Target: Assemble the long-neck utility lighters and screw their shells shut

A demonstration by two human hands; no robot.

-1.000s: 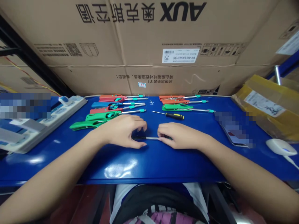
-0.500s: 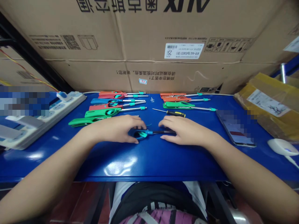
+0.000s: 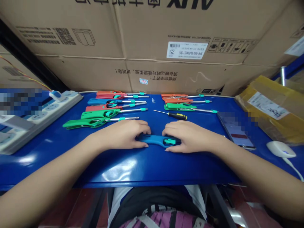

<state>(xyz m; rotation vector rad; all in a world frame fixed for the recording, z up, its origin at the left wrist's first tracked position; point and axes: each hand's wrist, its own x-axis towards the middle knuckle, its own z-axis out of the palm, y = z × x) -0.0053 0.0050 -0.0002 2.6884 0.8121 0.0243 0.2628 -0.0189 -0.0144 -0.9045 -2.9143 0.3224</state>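
Note:
A blue long-nosed lighter (image 3: 154,140) with a teal trigger lies flat on the blue table (image 3: 152,164) between my hands. My left hand (image 3: 125,135) curls over its left end, fingers bent and closed on it. My right hand (image 3: 187,136) covers its right end beside the teal trigger, fingers also closed on it. Behind my left hand lie several lighters in green, red, blue and orange (image 3: 104,107). Behind my right hand lie three more lighters (image 3: 182,102) and a black-and-yellow screwdriver (image 3: 173,115).
A white power strip (image 3: 35,115) sits at the left. A phone (image 3: 236,129) lies at the right, then a white mouse (image 3: 280,148) and a yellow-taped parcel (image 3: 273,107). Large cardboard boxes (image 3: 152,47) wall off the back of the table.
The lighter has slid to the right between my hands: a second ago its metal tube showed in the gap, then the teal collar, now the blue handle. Both hands stayed on it.

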